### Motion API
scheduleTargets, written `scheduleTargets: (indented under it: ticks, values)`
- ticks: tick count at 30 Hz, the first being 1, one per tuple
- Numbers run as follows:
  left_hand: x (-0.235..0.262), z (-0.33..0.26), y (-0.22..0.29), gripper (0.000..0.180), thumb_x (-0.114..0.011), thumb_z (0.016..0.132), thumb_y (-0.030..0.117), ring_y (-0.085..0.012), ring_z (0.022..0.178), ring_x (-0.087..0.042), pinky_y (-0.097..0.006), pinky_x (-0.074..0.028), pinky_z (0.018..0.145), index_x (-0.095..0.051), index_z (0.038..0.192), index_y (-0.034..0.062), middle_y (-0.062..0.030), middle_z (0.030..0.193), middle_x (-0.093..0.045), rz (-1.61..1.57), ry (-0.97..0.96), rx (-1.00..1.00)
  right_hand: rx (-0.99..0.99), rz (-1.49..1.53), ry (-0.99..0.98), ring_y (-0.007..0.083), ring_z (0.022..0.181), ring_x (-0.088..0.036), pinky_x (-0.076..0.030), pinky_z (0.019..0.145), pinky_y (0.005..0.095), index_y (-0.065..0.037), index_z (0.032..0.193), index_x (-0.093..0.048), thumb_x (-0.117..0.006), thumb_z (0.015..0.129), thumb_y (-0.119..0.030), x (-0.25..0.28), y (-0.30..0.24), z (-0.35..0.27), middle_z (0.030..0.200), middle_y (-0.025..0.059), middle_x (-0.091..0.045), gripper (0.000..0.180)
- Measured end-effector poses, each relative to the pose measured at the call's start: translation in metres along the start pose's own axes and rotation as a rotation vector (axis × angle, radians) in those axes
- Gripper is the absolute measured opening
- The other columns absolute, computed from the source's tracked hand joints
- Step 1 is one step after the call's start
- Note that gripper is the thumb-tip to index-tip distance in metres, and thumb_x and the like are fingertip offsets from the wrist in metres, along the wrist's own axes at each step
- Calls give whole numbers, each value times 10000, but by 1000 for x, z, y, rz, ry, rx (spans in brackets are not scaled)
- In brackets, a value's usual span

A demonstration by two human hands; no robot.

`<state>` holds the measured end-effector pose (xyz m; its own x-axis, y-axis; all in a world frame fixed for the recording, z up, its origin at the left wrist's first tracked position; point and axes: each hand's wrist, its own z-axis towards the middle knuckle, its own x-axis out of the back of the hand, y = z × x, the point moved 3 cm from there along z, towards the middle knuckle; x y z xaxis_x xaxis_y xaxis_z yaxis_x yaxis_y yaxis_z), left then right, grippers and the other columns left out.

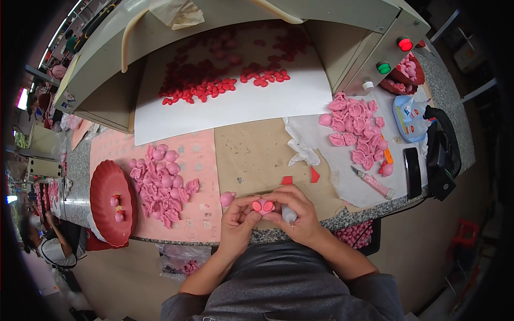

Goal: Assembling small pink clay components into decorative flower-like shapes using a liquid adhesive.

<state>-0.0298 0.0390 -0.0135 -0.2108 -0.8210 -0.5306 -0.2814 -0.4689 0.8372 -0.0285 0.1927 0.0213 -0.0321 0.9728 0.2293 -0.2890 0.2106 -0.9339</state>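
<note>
At the bench's near edge my left hand is closed on a small pink figure part with two red ovals on its top. My right hand pinches the same part from the other side. Tucked in that hand is a pale squeeze bottle with a thin tip pointing down. A round pink piece lies just beyond my left fingers. Two red scraps rest on the brown paper ahead of my right hand.
Pink pieces are heaped at left beside a red scalloped dish; more pink petal-like pieces lie right, near a tube and a phone. Behind stands a hooded machine over red pieces. A person sits far left.
</note>
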Motion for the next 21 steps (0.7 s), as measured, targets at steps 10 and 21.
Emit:
scheduleTargets:
  ticks: [10, 21]
  values:
    - [-9, 4, 4, 318, -541, 885, 51, -166, 1083, -521, -315, -419, 930, -462, 1190, 8, -80, 1155, -537, -202, 80, 141, -164, 105, 21, 155, 825, -560, -460, 718, 258, -14, 1005, -605, -693, 742, -24, 0, 3, -1, 985, 91, -537, 277]
    - [-4, 8, 2, 310, -578, 838, -5, -200, 1058, -548, -332, -449, 909, -485, 1132, 37, -96, 1198, -511, -55, 9, 49, -161, 308, 29, 122, 855, -539, -430, 758, 235, -17, 958, -613, -663, 751, 35, 0, 12, -2, 993, 72, -548, 220]
